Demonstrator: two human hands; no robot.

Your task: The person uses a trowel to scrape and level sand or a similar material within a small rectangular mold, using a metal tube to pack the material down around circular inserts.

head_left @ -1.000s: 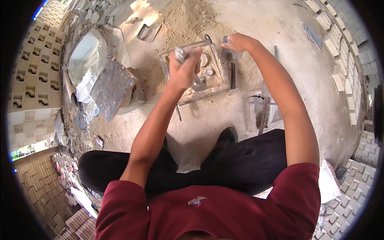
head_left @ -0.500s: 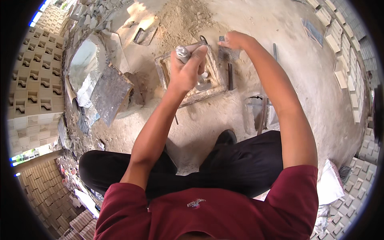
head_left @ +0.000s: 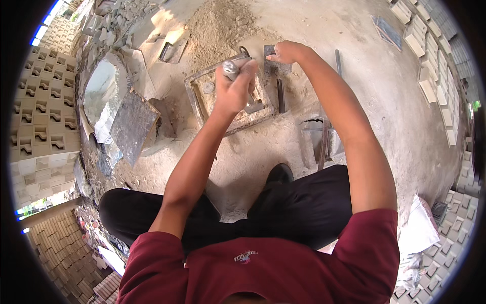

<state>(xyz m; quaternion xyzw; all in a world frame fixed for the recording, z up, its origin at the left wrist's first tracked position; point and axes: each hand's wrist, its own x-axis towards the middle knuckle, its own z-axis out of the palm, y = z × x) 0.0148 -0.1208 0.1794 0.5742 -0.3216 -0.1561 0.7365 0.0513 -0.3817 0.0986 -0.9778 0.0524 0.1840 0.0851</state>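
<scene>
Left fingers (head_left: 220,79) wrap around a silvery-topped tool (head_left: 231,70)

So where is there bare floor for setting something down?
Bare floor shows between the frame and the shoes, and between the right forearm and the pale blocks. Crowded: inside the frame, around the dark board at left.

The tool (head_left: 230,70) is silvery, the shirt (head_left: 288,271) maroon.
</scene>
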